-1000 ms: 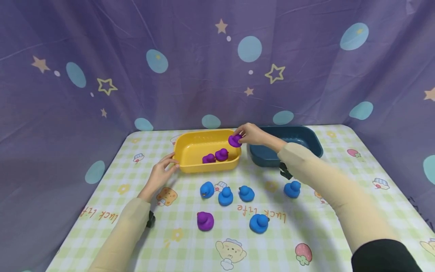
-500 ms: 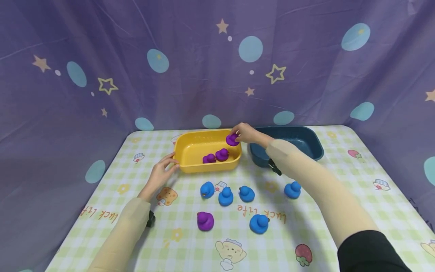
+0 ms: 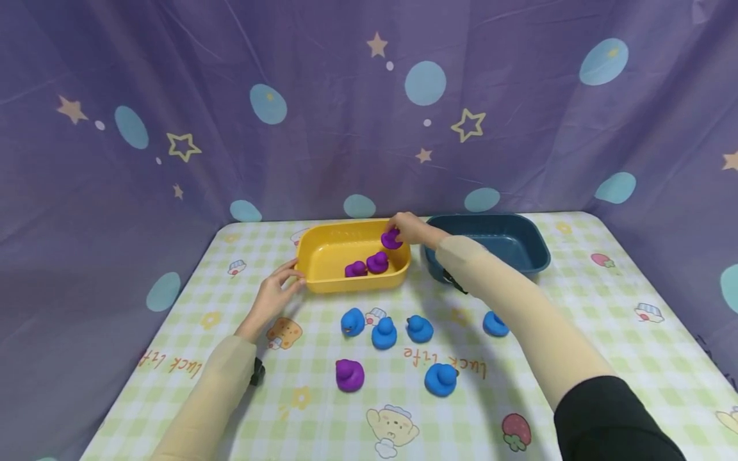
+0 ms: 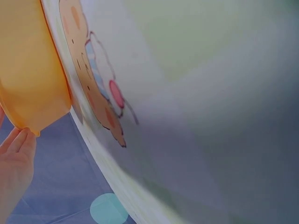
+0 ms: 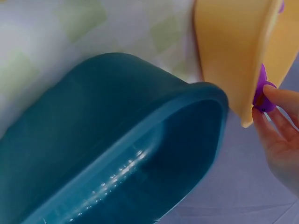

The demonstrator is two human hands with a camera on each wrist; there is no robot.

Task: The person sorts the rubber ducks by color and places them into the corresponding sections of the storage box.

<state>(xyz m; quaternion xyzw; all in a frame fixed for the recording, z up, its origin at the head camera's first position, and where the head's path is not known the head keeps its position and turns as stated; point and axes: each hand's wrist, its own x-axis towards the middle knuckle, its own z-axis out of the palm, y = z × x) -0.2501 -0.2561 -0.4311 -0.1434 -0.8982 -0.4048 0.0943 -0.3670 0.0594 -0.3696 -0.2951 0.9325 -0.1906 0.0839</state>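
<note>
My right hand (image 3: pixel 412 228) pinches a purple duck (image 3: pixel 390 241) over the right end of the yellow tray (image 3: pixel 327 257), while my left hand (image 3: pixel 273 298) rests relaxed fingers against its left edge. Released too near the rim, the duck could clip it and tumble toward the dark-blue basin (image 3: pixel 516 248).

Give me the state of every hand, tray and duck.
Left hand: holding the yellow tray
Right hand: pinching a purple duck
Yellow tray: upright, two other purple ducks inside
Teal tray: upright, no duck visible inside
Fourth purple duck: on the tablecloth
Five blue ducks: on the tablecloth
</note>
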